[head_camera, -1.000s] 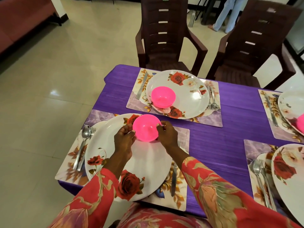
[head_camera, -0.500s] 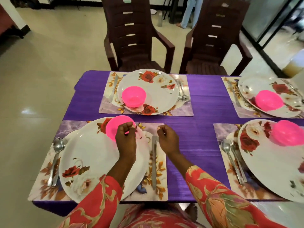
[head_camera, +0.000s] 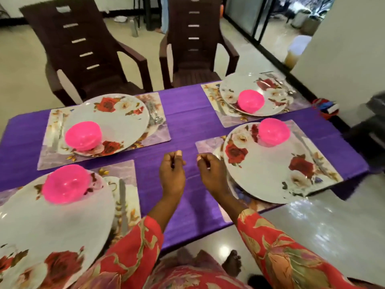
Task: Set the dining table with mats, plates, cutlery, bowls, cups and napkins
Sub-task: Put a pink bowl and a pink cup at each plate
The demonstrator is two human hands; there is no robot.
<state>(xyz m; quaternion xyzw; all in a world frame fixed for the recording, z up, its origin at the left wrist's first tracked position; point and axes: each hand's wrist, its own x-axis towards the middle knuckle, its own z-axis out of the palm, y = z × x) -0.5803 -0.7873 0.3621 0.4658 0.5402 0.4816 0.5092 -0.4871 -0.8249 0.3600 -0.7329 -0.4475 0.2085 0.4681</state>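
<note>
mostly round: 4 glossy pink bowls [head_camera: 83, 136], floral plates [head_camera: 116, 119], purple cloth [head_camera: 185, 122]

Four mats are laid on the table [head_camera: 187, 126], two near and two far, and on each a plate is set with a bowl on it: near left plate [head_camera: 52, 222] with bowl [head_camera: 65, 184], far left plate [head_camera: 116, 119] with bowl [head_camera: 83, 135], near right plate [head_camera: 270, 172] with bowl [head_camera: 273, 132], far right plate [head_camera: 270, 90] with bowl [head_camera: 251, 101]. Between the two near plates, over bare table, the left hand [head_camera: 171, 174] and right hand [head_camera: 210, 174] are held side by side and apart. Behind the table two chairs [head_camera: 89, 59] are placed.
</note>
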